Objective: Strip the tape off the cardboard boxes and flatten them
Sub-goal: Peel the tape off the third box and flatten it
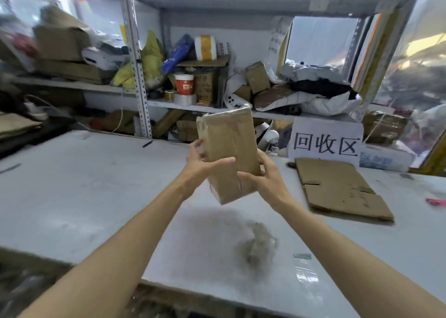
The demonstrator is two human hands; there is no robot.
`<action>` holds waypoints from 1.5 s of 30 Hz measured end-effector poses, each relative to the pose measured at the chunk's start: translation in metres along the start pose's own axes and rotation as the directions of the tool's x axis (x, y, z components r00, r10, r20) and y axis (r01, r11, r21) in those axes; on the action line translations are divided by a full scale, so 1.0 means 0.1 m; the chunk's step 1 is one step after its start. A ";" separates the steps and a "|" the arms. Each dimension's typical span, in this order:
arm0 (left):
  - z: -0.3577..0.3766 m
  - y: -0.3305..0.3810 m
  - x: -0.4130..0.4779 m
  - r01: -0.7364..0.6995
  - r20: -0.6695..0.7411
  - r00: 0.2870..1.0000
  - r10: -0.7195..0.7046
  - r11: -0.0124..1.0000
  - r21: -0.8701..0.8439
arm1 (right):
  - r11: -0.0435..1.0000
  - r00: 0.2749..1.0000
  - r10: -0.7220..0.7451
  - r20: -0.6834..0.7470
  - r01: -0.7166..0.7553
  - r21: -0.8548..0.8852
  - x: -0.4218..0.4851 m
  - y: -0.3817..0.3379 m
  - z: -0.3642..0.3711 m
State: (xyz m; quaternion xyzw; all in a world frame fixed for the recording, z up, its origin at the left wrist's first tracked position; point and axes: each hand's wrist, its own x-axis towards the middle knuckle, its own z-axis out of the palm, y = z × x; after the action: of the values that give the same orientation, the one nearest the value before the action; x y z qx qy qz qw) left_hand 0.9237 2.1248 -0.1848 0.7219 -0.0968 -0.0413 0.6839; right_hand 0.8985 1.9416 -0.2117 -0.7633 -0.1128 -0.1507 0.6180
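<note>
A cardboard box point(229, 139) is held tilted in the air above the middle of the white tabletop point(84, 185), clear of its surface. It is taken at its lower half by both hands. The left hand point(205, 165) is wrapped round the left edge with the thumb laid across the front face. The right hand point(264, 176) is curled round the right edge with the thumb pressed on the front, so each grip is closed round the box. Glossy tape point(202, 128) is seen along the box's upper left edge. Bare tabletop is left open below the box and to its left, as far as the near edge. To the right, a flattened cardboard sheet point(337, 189) is laid flat, well apart from the box, and a paper sign point(325, 143) is stood behind it. The far edge of the tabletop is bounded by cluttered shelves point(161, 103).
</note>
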 end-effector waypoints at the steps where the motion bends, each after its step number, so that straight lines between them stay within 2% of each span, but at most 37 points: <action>1: -0.06 0.10 -0.09 -0.046 -0.018 0.999 0.045 0.997 -0.063 | 0.999 0.999 -0.038 0.022 0.037 0.014 -0.14 -0.10 0.06; 4: -0.27 0.29 -0.43 -0.106 -0.070 0.993 0.096 0.983 -0.152 | 0.995 0.995 -0.081 0.056 0.077 0.062 -0.54 -0.28 0.23; 8: -0.47 0.14 -0.81 -0.075 -0.098 0.993 0.060 0.985 -0.156 | 0.992 0.995 -0.010 0.104 -0.003 0.123 -0.90 -0.30 0.43; 11: -0.57 0.01 -1.04 -0.063 -0.072 0.996 0.059 0.997 -0.052 | 0.997 0.988 0.016 0.156 -0.028 0.075 -1.11 -0.23 0.52; 14: -0.65 -0.10 -1.23 -0.061 -0.045 0.997 0.066 0.992 0.108 | 0.997 0.976 0.048 0.214 -0.033 -0.072 -1.22 -0.19 0.58; 17: -0.61 -0.23 -1.35 -0.100 -0.049 0.991 0.125 0.931 0.350 | 0.997 0.987 0.071 0.143 -0.069 -0.016 -1.23 -0.32 0.59; 19: -0.57 -0.30 -1.37 -0.143 -0.068 0.979 0.190 0.889 0.435 | 0.999 0.996 -0.013 0.091 0.017 -0.037 -1.19 -0.45 0.54; 22: -0.54 -0.33 -1.32 -0.168 -0.058 0.975 0.214 0.883 0.438 | 0.973 0.981 -0.117 0.152 0.144 -0.182 -1.13 -0.55 0.46; 27: -0.51 -0.24 -1.15 -0.210 0.022 0.974 0.226 0.858 0.470 | 0.937 0.979 -0.189 0.080 0.204 -0.285 -1.12 -0.53 0.39; 32: -0.48 -0.23 -1.07 -0.291 0.069 0.950 0.306 0.778 0.557 | 0.822 0.940 -0.340 0.027 0.311 -0.477 -1.14 -0.46 0.38; 34: -0.48 -0.25 -1.06 -0.304 0.086 0.945 0.315 0.756 0.579 | 0.831 0.938 -0.344 0.031 0.320 -0.456 -1.14 -0.48 0.38; 37: -0.49 -0.27 -1.05 -0.289 0.070 0.948 0.311 0.747 0.598 | 0.896 0.953 -0.297 0.052 0.297 -0.330 -1.14 -0.52 0.42; 42: -0.46 -0.25 -1.05 -0.292 0.071 0.945 0.319 0.723 0.626 | 0.906 0.940 -0.341 0.022 0.335 -0.259 -1.18 -0.57 0.56; 45: -0.44 -0.26 -1.08 -0.304 0.086 0.941 0.327 0.708 0.637 | 0.964 0.973 -0.221 0.058 0.228 -0.140 -1.13 -0.66 0.53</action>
State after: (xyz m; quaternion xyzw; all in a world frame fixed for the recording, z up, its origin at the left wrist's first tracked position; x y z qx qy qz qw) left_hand 0.8286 2.1905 -0.2156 0.8849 -0.2153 0.1240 0.3939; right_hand 0.7748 2.0089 -0.2034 -0.7916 -0.2001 -0.2118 0.5371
